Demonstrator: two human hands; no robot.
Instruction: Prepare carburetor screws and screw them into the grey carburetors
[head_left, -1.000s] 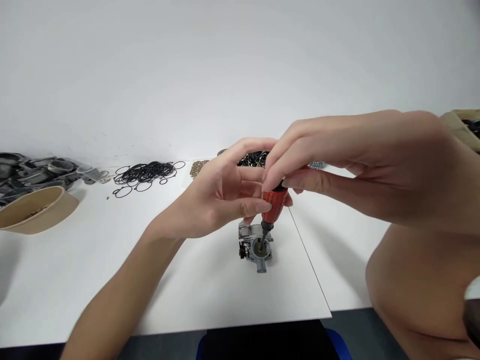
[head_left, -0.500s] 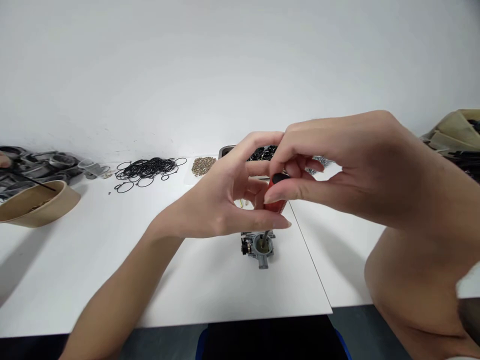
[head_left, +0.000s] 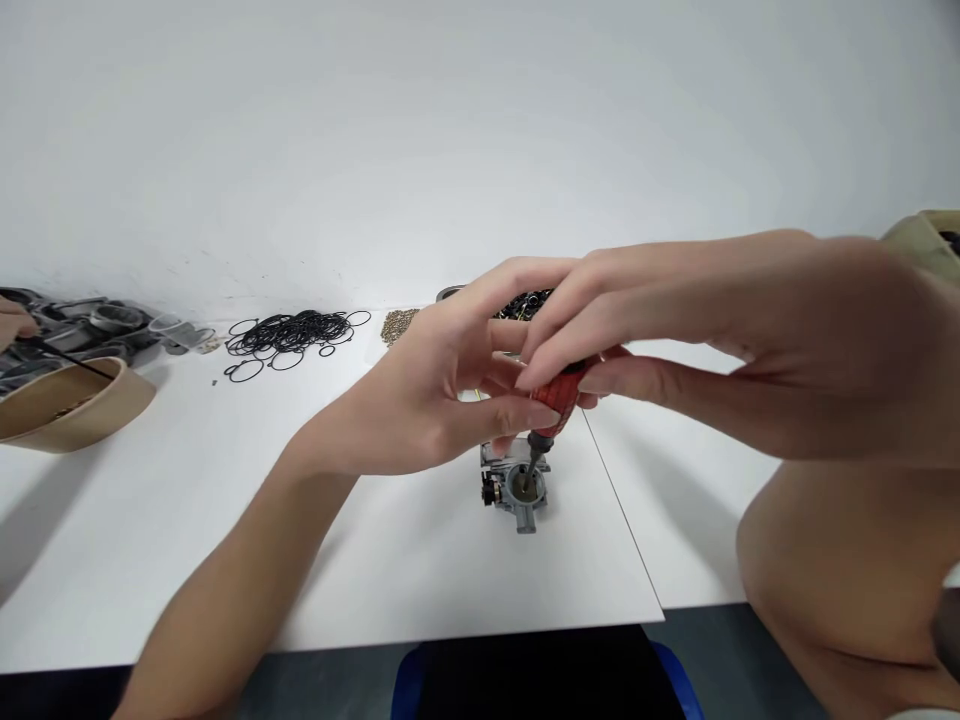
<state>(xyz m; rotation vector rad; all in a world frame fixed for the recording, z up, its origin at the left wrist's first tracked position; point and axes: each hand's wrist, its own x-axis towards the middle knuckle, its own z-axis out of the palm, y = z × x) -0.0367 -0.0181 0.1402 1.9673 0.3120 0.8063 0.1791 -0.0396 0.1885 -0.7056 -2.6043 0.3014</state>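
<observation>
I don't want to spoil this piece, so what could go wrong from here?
The screwdriver looks tilted, with its shaft reaching into the metal part, so it could slip and perhaps scratch the inside. The left hand and right hand are both at the screwdriver, and neither visibly grips the metal part, so it might twist or slide on the white table.

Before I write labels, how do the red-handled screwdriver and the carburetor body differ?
The red-handled screwdriver is held tilted, tip down, in the right hand; the carburetor body rests on the white tabletop. The red-handled screwdriver is slim, the carburetor body chunky and mostly grey. Both have some black parts.
</observation>
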